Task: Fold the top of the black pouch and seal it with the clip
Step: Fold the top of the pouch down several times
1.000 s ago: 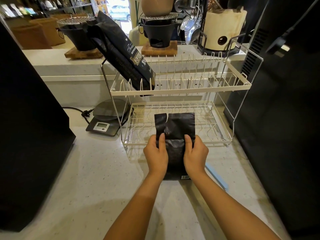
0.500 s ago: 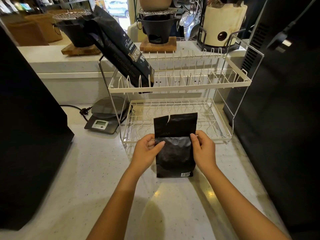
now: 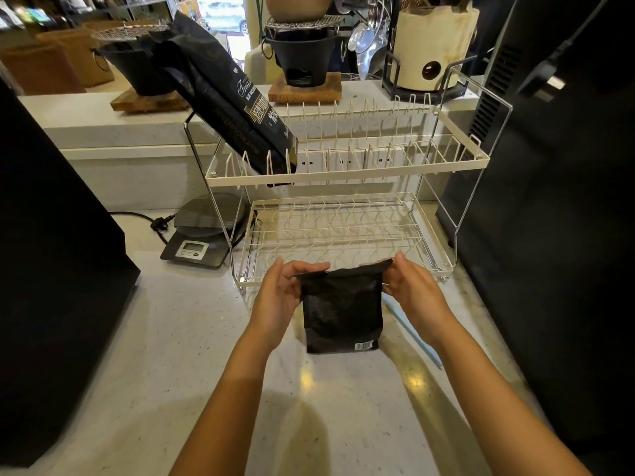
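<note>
A small black pouch (image 3: pixel 342 310) stands on the pale speckled counter in front of the dish rack, a barcode label at its lower right. Its top flap is bent over toward me, lying almost level. My left hand (image 3: pixel 283 293) pinches the flap's left corner and my right hand (image 3: pixel 410 290) pinches the right corner. A long light-blue clip (image 3: pixel 417 336) lies on the counter to the right of the pouch, partly hidden behind my right wrist and forearm.
A white two-tier wire dish rack (image 3: pixel 347 173) stands right behind the pouch, with a large black coffee bag (image 3: pixel 233 101) leaning in its upper tier. A digital scale (image 3: pixel 202 235) sits to the left. Dark appliances flank the counter on the left (image 3: pixel 51 269) and right (image 3: pixel 556 201).
Both hands slid from the pouch's sides up to its top corners. The upright top flap has been bent over toward me, so the pouch looks shorter.
</note>
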